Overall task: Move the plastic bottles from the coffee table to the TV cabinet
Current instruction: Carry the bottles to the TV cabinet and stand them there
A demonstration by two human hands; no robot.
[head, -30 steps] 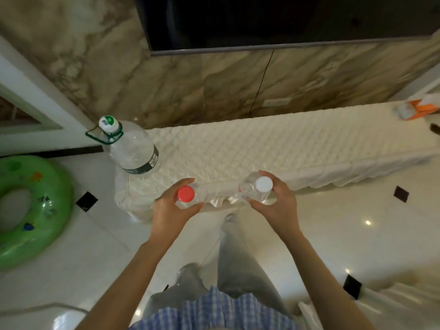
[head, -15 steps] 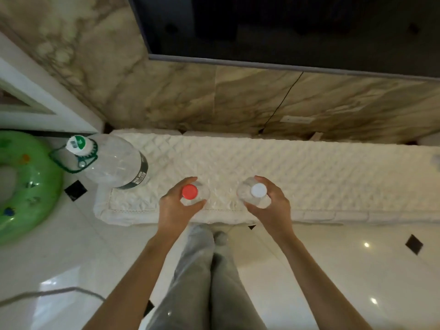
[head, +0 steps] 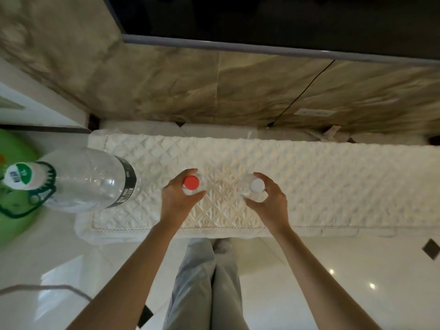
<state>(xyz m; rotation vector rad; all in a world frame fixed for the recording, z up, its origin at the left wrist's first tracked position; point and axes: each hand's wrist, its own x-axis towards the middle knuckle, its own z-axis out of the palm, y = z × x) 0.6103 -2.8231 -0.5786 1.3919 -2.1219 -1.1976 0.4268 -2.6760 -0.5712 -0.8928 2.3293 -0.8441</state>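
Note:
I look straight down on the TV cabinet, which is covered with a white quilted cloth. My left hand grips a clear plastic bottle with a red cap, held upright over the cloth. My right hand grips a second clear bottle with a white cap, also upright, a little to the right. Both bottle bodies are mostly hidden under their caps and my fingers. I cannot tell whether their bases touch the cloth.
A large clear water jug with a green-and-white cap and a green handle stands at the cabinet's left end. A green inflatable ring lies on the floor at far left. A dark TV hangs on the marble wall above. My legs stand against the cabinet's front edge.
I have stepped closer, and both hands have carried the bottles forward from the cabinet's front edge to over the middle of the cloth.

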